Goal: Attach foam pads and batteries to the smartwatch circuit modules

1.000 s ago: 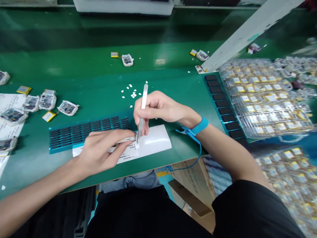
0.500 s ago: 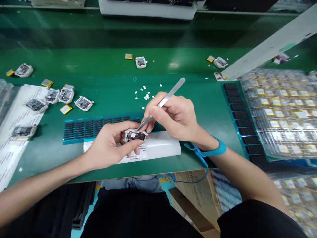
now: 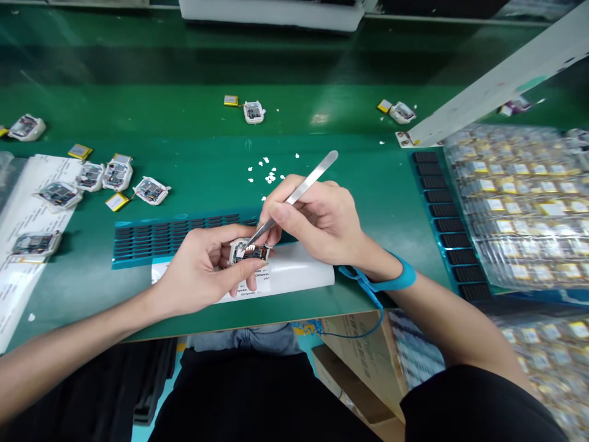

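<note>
One device within left grip, tweezers apparently touching

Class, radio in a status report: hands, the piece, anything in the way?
Left hand gripping white case. Right hand holding tweezers, pointed at the case's circuit board. Label sheet beneath; nothing seen blocking the tweezers.

Print on the white label sheet, left-side paper, cardboard box — all illegible.
</note>
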Tool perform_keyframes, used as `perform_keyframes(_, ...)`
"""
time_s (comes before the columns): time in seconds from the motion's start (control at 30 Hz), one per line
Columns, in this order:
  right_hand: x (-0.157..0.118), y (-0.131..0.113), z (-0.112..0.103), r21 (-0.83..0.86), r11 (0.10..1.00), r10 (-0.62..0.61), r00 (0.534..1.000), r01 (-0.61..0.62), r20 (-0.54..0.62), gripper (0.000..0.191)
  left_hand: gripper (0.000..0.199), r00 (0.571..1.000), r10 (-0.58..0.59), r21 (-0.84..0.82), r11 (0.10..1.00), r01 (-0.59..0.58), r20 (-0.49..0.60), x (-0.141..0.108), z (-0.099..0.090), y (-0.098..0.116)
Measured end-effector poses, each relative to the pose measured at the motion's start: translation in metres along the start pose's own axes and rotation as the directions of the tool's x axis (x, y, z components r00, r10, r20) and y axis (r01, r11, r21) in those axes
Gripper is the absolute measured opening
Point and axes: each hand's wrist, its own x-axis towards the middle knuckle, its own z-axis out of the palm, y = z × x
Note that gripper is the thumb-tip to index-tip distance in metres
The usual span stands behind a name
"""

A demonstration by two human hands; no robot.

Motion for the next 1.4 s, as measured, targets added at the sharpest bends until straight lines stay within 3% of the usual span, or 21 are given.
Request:
perform_keyframes(0.53, 0.000, 0.006, 0.003, 0.076, 0.996, 0.037, 0.999, -0.035, -0.026, 0.017, 0.016, 0.998, -0.051, -0.050, 0.998, 0.049, -0.034, 0.001, 0.002, 0.002)
perform_keyframes(0.83, -0.002, 0.008, 0.004, 0.036, 0.999, 0.016, 0.998, -0.014, -0.057, 0.017, 0.016, 0.998, -0.025, -0.012, 1.000, 0.025, -0.057, 0.000, 0.003, 0.002)
perform_keyframes(1.13, -0.005, 0.001, 0.005, -0.227, 0.972, -0.072, 0.996, 0.058, -0.054, 0.016, 0.020, 1.000, 0.028, -0.015, 0.999, -0.028, -0.006, 0.001, -0.004, 0.001)
perform_keyframes(1.23, -0.005, -0.003, 0.002, -0.254, 0.958, -0.174, 0.975, 0.135, -0.138, 0.016, 0.022, 1.000, 0.025, 0.013, 1.000, -0.025, 0.005, 0.003, -0.009, 0.001)
perform_keyframes(1.33, -0.003, -0.005, -0.006, -0.255, 0.954, -0.232, 0.926, 0.158, -0.296, 0.017, 0.028, 0.994, 0.059, 0.052, 0.997, -0.055, -0.095, 0.004, -0.014, 0.002)
perform_keyframes(1.4, -0.001, -0.003, -0.012, -0.367, 0.918, -0.258, 0.928, 0.148, -0.271, 0.018, 0.026, 0.961, 0.146, 0.060, 0.989, -0.136, -0.233, 0.005, -0.018, 0.005)
